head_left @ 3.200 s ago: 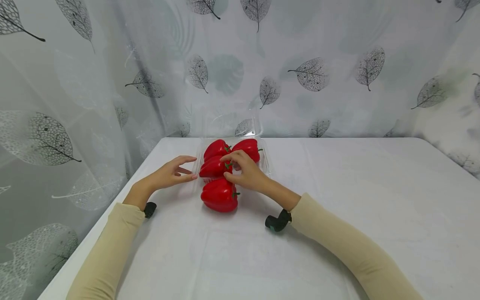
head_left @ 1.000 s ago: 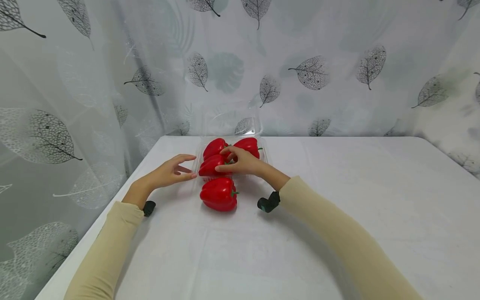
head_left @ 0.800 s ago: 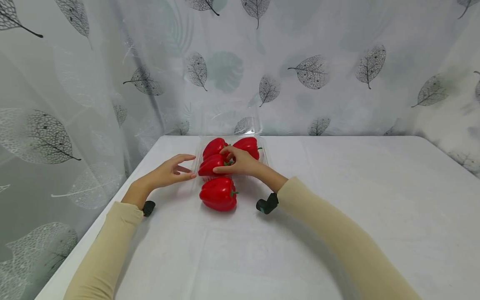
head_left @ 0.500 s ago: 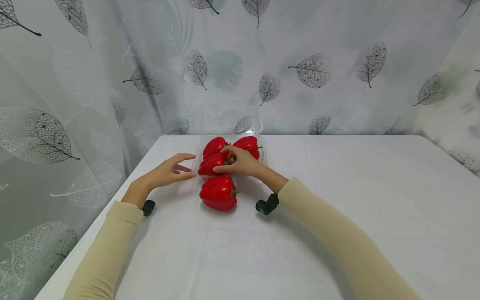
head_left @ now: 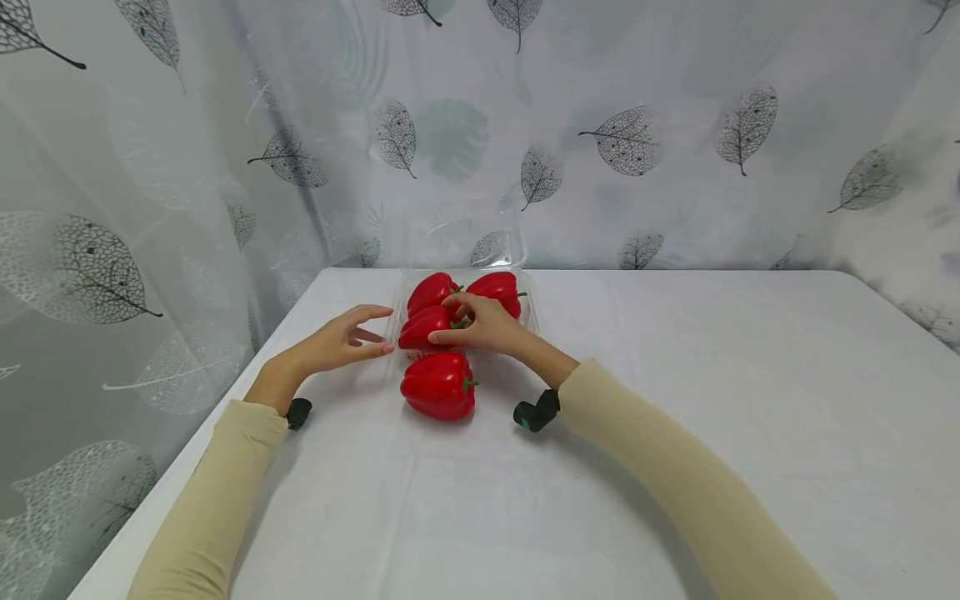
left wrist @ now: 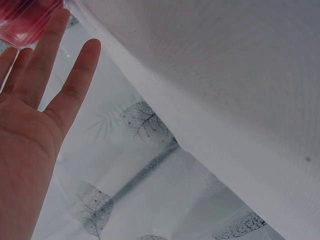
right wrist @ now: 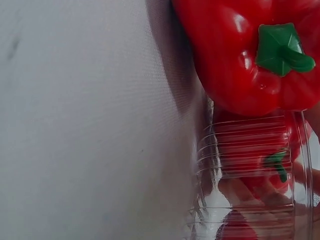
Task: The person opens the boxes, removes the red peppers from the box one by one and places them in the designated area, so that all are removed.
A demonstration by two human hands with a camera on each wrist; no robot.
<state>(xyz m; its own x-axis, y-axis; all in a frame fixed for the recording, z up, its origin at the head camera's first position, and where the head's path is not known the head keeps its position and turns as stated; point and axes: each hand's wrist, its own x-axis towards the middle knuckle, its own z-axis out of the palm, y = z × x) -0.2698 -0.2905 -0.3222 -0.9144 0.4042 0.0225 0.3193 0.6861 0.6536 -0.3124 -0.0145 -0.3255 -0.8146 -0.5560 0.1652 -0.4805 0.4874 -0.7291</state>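
A clear plastic clamshell box with its lid raised stands at the back of the table, holding several red bell peppers. My right hand grips the front bell pepper in the box, its thumb on the near side and fingers across the stem end. To the left, my left hand has its fingertips at the box's side wall; whether they touch it I cannot tell. In the left wrist view its fingers are straight. A loose bell pepper lies just in front of the box.
Two more bell peppers sit at the back of the box. Behind the white-covered table hangs a curtain with leaf prints. Dark wrist cameras hang below both wrists.
Over the first two seconds or so my right hand shifted left, further over the front bell pepper. Since then it has stayed nearly still. My left hand keeps its place at the box's side.
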